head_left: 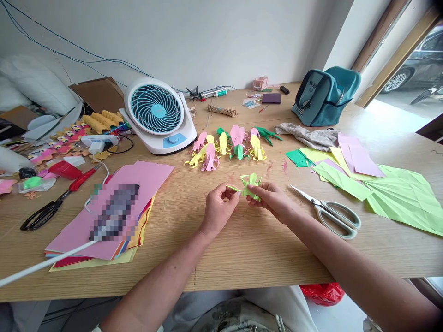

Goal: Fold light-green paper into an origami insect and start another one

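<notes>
Plain white wall point(221, 37) at the back, with a big wooden table point(173, 226) in front of it. On the table, two bare arms reaching in from the near edge, elbows apart, hands close together over the middle. Off to the left, near the wall, a white fan point(157, 113) with blue blades, tipped back a little. Far right, a teal bag point(318, 99). Near left, a pile of coloured paper point(152, 177), pink on top, with a blurred-out thing point(119, 207) over it. On the right, a wide light green sheet point(408, 198), creased, beside smaller sheets. Just beside the right forearm, between it and those sheets, scissors point(316, 202) with pale handles, blades a bit apart, tip toward the hands. Past the hands, a bunch of little pink, yellow and green paper shapes point(238, 138), in the way of any reach straight ahead. Left hand point(219, 205) curled, thumb and first finger pinched on a thin green strip point(233, 187). Right hand point(270, 198) bent inward, thumb on top, gripping a light green folded paper point(252, 182) just above the table, between both hands. Cannot tell if strip and folded paper join.
</notes>
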`<control>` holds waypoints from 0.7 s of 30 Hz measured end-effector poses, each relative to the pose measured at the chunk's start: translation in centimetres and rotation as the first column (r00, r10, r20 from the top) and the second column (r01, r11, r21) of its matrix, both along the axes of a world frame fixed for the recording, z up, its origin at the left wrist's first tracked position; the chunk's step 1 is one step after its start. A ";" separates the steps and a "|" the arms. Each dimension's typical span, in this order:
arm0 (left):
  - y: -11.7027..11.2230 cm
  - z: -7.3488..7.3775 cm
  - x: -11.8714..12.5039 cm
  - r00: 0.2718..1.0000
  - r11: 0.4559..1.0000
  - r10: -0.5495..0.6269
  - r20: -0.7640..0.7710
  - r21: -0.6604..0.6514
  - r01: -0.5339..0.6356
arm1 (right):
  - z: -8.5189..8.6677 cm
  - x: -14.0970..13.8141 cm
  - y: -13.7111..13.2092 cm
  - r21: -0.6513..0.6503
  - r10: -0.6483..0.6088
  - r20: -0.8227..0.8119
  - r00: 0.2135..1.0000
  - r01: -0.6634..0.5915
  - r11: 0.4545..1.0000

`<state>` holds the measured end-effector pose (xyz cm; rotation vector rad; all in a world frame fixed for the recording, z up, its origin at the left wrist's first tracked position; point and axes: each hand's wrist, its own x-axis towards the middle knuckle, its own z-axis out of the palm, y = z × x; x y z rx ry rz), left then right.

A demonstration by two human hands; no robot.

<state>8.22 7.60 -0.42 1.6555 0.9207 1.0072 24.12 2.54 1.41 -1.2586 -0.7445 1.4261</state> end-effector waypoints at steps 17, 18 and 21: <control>0.1 0.4 -0.2 1.000 0.999 -0.027 0.015 -0.030 0.028 | -0.3 0.6 0.1 0.041 0.063 0.026 0.998 -0.064 0.997; 0.1 0.4 -0.2 1.000 0.999 -0.028 0.012 -0.029 0.028 | -0.4 0.6 0.1 0.043 0.064 0.028 0.998 -0.066 0.997; 0.0 0.5 -0.2 1.000 0.999 -0.030 0.003 -0.032 0.030 | -0.4 0.6 0.1 0.044 0.067 0.030 0.997 -0.069 0.997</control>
